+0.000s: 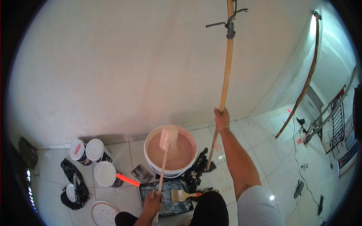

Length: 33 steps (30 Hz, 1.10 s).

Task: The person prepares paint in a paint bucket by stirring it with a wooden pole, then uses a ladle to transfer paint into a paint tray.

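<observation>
My left hand (152,205), at the bottom, is closed round the pale stick of a long-handled dipper (164,160). The dipper's pinkish, cup-like head is tilted over a white bucket (147,162) of pinkish-brown paint (156,150); paint appears to run down from it. Farther right, my right hand (222,119) grips an upright wooden pole (227,75), whose foot reaches the floor beside the bucket. Dark tape and wire are wound round the pole's upper part. Below the bucket lies a paint-smeared black tray (171,208) with a paintbrush (184,195) across it.
Several white paint tubs (105,174) stand at left, near a black bag (71,173) and a speckled white lid (104,214). An orange-handled tool (128,180) reaches the tray's corner. Black plastic (194,171) lies beside the bucket. Another pole (307,79) and a metal railing (336,116) stand right.
</observation>
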Each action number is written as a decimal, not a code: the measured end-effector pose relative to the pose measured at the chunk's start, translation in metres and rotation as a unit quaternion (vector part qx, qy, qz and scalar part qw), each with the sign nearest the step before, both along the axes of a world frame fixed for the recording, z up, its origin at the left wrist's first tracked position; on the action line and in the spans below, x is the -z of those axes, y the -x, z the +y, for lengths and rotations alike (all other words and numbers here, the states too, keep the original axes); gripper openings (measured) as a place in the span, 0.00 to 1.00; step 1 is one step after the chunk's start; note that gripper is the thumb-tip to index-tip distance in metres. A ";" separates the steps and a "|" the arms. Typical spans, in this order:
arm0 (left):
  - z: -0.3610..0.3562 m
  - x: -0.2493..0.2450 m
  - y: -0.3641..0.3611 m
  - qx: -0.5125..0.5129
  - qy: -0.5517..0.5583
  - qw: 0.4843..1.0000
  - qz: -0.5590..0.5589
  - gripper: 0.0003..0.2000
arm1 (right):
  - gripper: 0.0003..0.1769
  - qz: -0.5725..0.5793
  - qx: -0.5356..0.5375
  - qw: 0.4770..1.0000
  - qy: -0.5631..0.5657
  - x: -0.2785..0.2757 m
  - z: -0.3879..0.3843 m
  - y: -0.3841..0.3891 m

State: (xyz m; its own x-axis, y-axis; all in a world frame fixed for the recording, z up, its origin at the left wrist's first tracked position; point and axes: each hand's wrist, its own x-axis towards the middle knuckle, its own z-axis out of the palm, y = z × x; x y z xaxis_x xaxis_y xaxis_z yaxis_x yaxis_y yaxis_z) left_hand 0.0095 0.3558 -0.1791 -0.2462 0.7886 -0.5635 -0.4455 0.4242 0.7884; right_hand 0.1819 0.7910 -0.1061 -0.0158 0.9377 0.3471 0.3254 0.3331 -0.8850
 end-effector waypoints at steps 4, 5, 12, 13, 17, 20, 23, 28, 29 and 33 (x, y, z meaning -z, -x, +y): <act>-0.011 0.030 0.010 0.024 -0.013 0.997 0.078 0.11 | 0.17 0.010 0.014 0.995 -0.101 -0.045 -0.021 -0.038; -0.018 0.052 0.011 0.028 -0.021 0.989 0.143 0.13 | 0.18 -0.002 0.020 0.993 -0.114 -0.059 -0.024 -0.052; -0.015 0.020 0.019 0.037 -0.003 0.994 0.101 0.12 | 0.18 0.053 -0.008 0.972 -0.227 -0.266 -0.124 -0.111; -0.022 0.079 0.025 0.091 -0.149 0.940 0.292 0.12 | 0.18 0.025 -0.039 0.946 -0.320 -0.291 -0.128 -0.125; -0.015 0.007 0.020 0.019 0.026 0.998 0.048 0.10 | 0.32 -0.004 -0.071 0.959 -0.274 -0.406 -0.177 -0.170; -0.015 0.016 0.022 0.014 0.016 0.999 0.025 0.10 | 0.09 0.129 -0.166 0.941 -0.264 -0.461 -0.235 -0.118; -0.011 0.019 0.020 0.004 0.008 0.999 0.031 0.10 | 0.15 0.177 -0.090 0.929 -0.312 -0.456 -0.244 -0.078; -0.007 0.033 0.023 -0.025 -0.019 1.000 0.002 0.10 | 0.22 0.162 -0.252 0.907 -0.295 -0.345 -0.185 -0.058; -0.008 0.037 0.025 -0.036 -0.023 0.999 0.005 0.10 | 0.14 0.204 -0.158 0.939 -0.227 -0.325 -0.195 -0.028; -0.011 0.037 0.035 -0.026 -0.021 0.999 -0.011 0.07 | 0.16 0.284 -0.159 0.942 -0.081 -0.267 -0.185 0.023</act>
State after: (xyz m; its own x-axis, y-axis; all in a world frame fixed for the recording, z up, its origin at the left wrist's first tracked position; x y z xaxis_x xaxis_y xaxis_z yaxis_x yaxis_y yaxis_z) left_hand -0.0258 0.3451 -0.2165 -0.2749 0.7980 -0.5363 -0.4835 0.3674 0.7945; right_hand 0.1585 0.6057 0.1607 -0.0563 0.8508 0.5224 -0.3237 0.4794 -0.8157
